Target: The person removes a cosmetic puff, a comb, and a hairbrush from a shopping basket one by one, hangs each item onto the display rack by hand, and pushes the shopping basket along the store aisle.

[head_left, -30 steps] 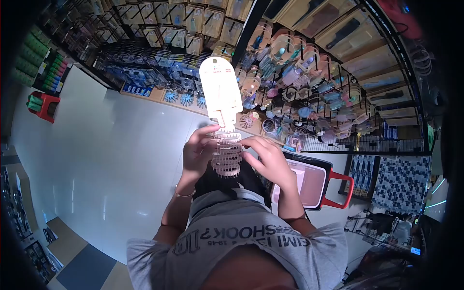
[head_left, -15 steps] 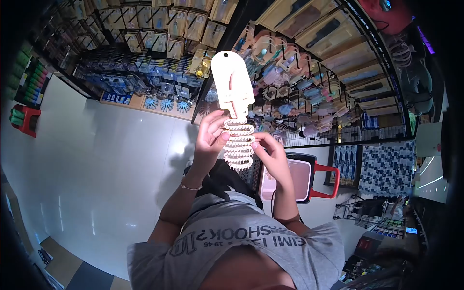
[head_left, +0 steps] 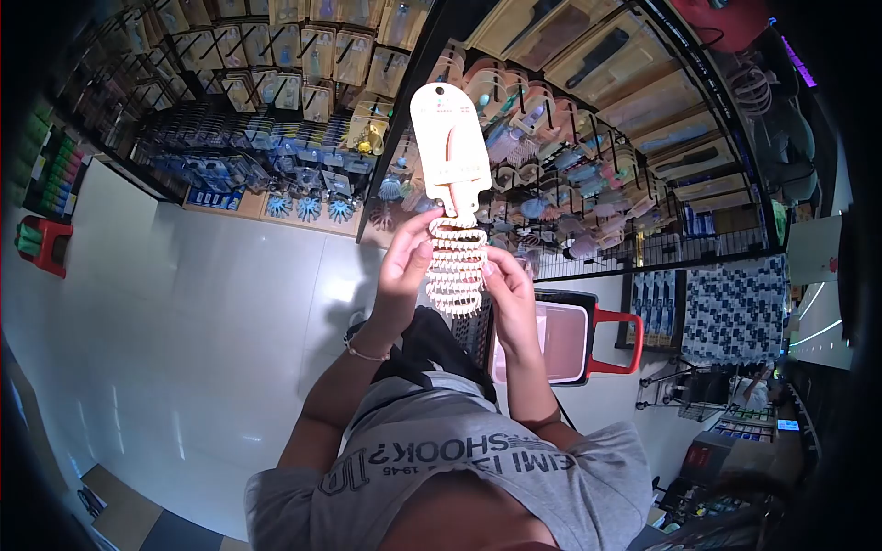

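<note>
A cream vent hairbrush [head_left: 457, 268] with a ribbed, bristled head is held up in front of me, its bristle side partly in view. A white card [head_left: 448, 138] with a hanging hole covers most of its handle, which points away from me. My left hand [head_left: 404, 257] grips the brush at the left, where the head meets the handle, fingers behind it and thumb at its edge. On the other side, my right hand [head_left: 508, 285] holds the right edge of the head between thumb and fingers.
Racks of carded combs and brushes [head_left: 542, 174] stand ahead and to the right. A shopping basket with a red handle [head_left: 634, 344] is on the floor to my right. Another red basket [head_left: 44, 246] stands at far left, and a cart [head_left: 684, 395] is farther right.
The hairbrush and card have tilted and shifted slightly, the card's top moving right and up. The glare on the card has lessened, so its print shows more. Both hands keep their hold.
</note>
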The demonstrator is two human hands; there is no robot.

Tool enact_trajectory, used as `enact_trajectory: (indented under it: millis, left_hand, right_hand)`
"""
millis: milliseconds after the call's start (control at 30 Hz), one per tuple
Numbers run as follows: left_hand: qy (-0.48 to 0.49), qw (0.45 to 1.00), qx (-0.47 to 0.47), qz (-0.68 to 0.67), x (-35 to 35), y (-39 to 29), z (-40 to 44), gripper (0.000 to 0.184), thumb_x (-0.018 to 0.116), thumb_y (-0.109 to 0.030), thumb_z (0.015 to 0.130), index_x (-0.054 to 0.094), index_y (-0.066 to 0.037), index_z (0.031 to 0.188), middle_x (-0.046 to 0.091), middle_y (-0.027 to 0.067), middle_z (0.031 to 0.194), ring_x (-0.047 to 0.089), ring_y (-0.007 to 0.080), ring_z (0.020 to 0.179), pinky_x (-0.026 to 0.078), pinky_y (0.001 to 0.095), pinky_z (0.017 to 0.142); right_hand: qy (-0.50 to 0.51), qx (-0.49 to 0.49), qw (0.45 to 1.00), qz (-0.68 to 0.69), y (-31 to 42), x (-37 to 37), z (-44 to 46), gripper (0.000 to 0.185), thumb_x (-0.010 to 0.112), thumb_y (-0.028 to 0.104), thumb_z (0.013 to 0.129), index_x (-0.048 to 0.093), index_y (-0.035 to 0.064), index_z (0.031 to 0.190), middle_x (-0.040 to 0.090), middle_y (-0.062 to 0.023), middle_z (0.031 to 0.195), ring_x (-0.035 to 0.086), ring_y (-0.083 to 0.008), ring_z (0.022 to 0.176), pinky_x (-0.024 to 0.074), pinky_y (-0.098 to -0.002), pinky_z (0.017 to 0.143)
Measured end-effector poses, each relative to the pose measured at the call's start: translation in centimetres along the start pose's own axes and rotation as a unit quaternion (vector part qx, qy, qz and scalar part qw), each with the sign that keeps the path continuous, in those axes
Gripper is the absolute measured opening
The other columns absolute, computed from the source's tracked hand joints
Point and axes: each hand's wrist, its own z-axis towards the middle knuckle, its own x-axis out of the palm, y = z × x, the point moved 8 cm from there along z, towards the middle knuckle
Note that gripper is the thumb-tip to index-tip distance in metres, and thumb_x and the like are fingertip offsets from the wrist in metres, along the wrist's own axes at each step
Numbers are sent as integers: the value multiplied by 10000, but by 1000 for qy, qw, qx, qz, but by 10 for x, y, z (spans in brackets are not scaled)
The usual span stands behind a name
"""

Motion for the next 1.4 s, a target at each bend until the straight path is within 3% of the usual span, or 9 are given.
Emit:
enact_trajectory:
  millis: [233,433,600,700,767,867,1067,1200,1400]
  left_hand:
    - [-6,997,-39,-66,37,38,0,610,438,-66,835,161,-44,1378,406,104,1261,454,156,1094,338,283,962]
    - [-19,994,-1,110,60,50,6,603,435,15,809,181,-4,1356,422,136,1213,474,166,1060,394,281,913]
    - [82,915,154,362,99,67,3,517,443,-106,862,250,25,1324,212,236,1397,83,382,1325,108,426,1065]
    - [110,869,168,453,110,81,4,530,448,-87,850,249,6,1333,223,241,1389,115,405,1314,140,436,1057]
    - [127,831,172,514,118,84,5,579,485,-99,832,238,-25,1350,218,228,1394,167,404,1301,179,448,1049]
    - [186,779,205,563,144,86,2,776,562,-28,625,261,-26,1340,246,215,1388,178,429,1291,195,471,1040]
    - [149,732,214,630,149,98,8,822,691,-215,691,233,26,1329,255,276,1354,299,407,1230,268,450,993]
    - [171,762,141,608,146,121,14,974,759,-239,644,142,79,1328,295,285,1321,377,395,1171,359,408,935]
    - [179,780,118,588,151,143,18,986,784,-217,634,143,59,1331,335,280,1282,483,361,1078,458,370,839]
  right_hand:
    - [-88,22,989,117,-15,-34,-7,283,467,84,894,477,-18,1158,557,-80,1079,525,-113,982,394,-253,885]
    - [-132,-76,988,32,18,-57,-15,444,407,124,911,274,6,1318,343,-143,1316,402,-203,1165,335,-313,966]
    - [-21,-162,970,-181,19,-55,-13,794,556,307,826,79,-17,1372,156,-196,1409,200,-273,1301,193,-331,1042]
    - [-3,-96,994,61,5,-74,-9,791,562,294,823,83,-16,1372,157,-183,1409,202,-253,1298,201,-326,1039]
    - [-18,-133,990,33,13,-92,-6,751,564,295,829,135,0,1369,241,-159,1382,274,-211,1258,282,-304,994]
    - [-20,-37,994,101,2,-113,-5,606,510,278,876,227,24,1347,413,-101,1274,404,-179,1175,327,-299,973]
    - [13,-38,947,319,-3,-142,1,621,486,413,866,293,5,1293,457,-124,1232,513,-212,1079,439,-332,895]
    - [52,-60,956,284,3,-156,-1,634,379,472,892,284,-11,1292,443,-154,1243,482,-268,1113,409,-428,929]
    - [88,-13,908,410,-24,-175,-1,620,314,487,905,276,14,1304,433,-152,1252,465,-257,1129,389,-402,952]
